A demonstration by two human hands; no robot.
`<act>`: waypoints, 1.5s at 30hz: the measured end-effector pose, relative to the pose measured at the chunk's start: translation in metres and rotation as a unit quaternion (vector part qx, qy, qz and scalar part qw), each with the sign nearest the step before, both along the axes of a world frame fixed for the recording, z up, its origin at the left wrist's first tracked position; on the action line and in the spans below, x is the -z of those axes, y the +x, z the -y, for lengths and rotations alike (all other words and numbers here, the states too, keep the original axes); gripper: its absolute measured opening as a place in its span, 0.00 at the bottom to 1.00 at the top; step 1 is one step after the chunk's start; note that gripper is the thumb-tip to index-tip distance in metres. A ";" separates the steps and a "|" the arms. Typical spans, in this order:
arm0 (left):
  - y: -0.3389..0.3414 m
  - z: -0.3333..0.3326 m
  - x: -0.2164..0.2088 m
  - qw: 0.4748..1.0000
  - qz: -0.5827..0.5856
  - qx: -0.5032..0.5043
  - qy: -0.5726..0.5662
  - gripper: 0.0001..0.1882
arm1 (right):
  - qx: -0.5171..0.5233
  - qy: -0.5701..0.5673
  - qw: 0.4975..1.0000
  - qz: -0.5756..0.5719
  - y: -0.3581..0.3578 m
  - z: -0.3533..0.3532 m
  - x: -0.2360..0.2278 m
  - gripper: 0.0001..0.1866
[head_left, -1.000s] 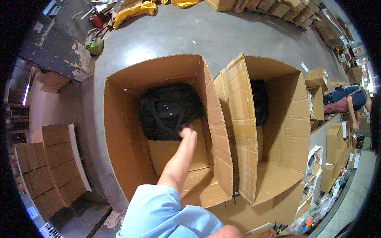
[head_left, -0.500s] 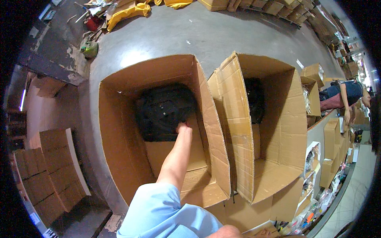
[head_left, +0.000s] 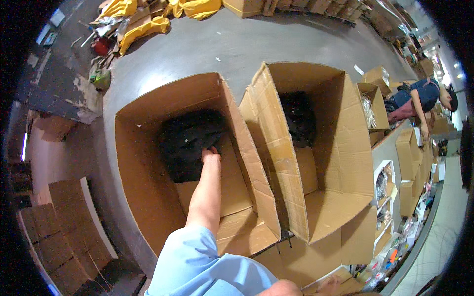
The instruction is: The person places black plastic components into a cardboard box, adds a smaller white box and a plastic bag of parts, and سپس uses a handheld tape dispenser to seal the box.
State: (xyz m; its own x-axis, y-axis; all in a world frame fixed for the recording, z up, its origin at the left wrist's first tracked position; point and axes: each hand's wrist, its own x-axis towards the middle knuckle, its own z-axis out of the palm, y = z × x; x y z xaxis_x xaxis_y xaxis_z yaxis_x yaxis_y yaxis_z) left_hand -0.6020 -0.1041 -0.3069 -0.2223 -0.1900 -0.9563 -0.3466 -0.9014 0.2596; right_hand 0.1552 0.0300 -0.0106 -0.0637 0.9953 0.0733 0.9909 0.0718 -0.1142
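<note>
Since the earlier frame the reaching arm has pushed farther down into the left cardboard box, and the hand now lies against the near edge of the black bag rather than above it. Which hand this is seems to be the right, judging by the blue sleeve low in the middle of the view, though that is hard to confirm. Its fingers are curled down onto the dark fabric and partly sunk into it; whether they have closed on a fold cannot be told from here. No other hand of this person shows.

That black bag sits at the far end of the left cardboard box, on its floor, with bare cardboard between it and the near wall. Just right of that box, flap touching flap, stands a second open cardboard box with another dark bundle deep inside. Beyond both boxes, yellow sacks lie on the grey floor. Far right of the boxes, another person bends over smaller cartons.
</note>
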 end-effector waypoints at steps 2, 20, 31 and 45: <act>0.006 0.008 0.010 0.991 -0.129 0.023 0.036 0.14 | 0.004 0.000 1.000 -0.011 0.004 0.002 0.002 0.12; 0.114 0.119 -0.024 0.832 -0.427 0.229 0.269 0.11 | 0.023 0.044 0.997 -0.052 0.025 0.048 0.038 0.16; 0.159 0.006 -0.305 0.678 -0.504 0.467 0.260 0.09 | 0.017 0.059 0.986 -0.154 -0.006 0.035 0.050 0.18; 0.572 -0.054 -0.240 0.505 -0.142 0.827 0.203 0.09 | 0.143 0.082 0.599 -0.783 0.050 -0.188 0.001 0.16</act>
State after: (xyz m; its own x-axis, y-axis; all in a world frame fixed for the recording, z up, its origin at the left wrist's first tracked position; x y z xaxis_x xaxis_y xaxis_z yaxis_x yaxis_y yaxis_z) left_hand -0.0305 -0.0502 -0.0671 0.1047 0.6796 -0.7260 -0.7135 0.5599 0.4212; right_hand 0.2055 0.2178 -0.0115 0.3833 0.9200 -0.0817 -0.3485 0.0621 -0.9353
